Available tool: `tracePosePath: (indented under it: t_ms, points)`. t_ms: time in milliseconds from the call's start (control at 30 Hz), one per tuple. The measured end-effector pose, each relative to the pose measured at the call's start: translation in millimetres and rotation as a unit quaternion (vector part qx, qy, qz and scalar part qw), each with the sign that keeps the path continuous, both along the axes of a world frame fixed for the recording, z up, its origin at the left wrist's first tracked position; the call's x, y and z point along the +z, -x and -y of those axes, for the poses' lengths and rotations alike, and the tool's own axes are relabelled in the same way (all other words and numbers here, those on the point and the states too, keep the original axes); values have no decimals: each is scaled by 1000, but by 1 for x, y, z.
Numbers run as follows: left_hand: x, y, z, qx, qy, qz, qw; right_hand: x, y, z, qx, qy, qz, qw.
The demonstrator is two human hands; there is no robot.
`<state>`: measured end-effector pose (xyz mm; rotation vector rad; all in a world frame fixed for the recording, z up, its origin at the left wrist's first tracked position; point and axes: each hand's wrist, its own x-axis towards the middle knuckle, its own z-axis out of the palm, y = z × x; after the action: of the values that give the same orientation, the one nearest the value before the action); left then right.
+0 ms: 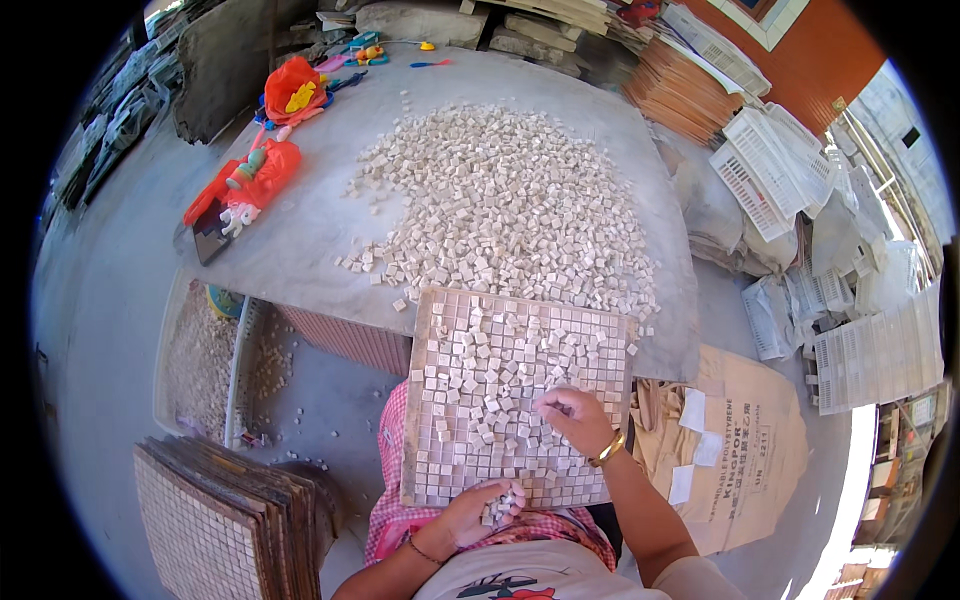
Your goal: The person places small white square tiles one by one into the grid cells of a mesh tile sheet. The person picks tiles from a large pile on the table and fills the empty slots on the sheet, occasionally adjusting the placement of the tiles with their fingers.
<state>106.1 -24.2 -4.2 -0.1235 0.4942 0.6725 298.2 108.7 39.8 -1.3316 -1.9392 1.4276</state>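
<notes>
Two brown paper sacks (745,440) with dark print and pale square patches lie at the lower right of the frame, flat and creased on the floor. White plastic grid trays (770,165) are heaped along the right edge, and a stack of thin orange-brown boards (680,85) sits at the upper right. Red plastic bags (265,170) with small toys rest at the upper left of the grey stone table (300,240).

A broad heap of small pale square stone tiles (510,200), matte and rough-edged, covers the middle of the table. Below it, in the centre of the frame, a square gridded mosaic board (445,470) leans from the table edge onto the person's lap, its cells partly filled and loose tiles scattered over it. A stack of filled mosaic boards (225,515) stands at the lower left, beside a clear tub (175,350) of gravel-like chips.

The right hand (580,415) rests on the board's lower right part, fingers curled with the tips pressed down on tiles. The left hand (480,510) is at the board's bottom edge, cupped around a small clutch of loose tiles (500,508).
</notes>
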Motion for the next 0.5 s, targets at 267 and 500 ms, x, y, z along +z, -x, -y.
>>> tracePosePath:
  t_ms: [267,500]
  points:
    - [-1,2,3,27,-7,-2,1000,-12,26,25,-29,-194,169,966]
    - [11,-7,-1,71,120,-44,989,41,23,69,154,-120,69,978]
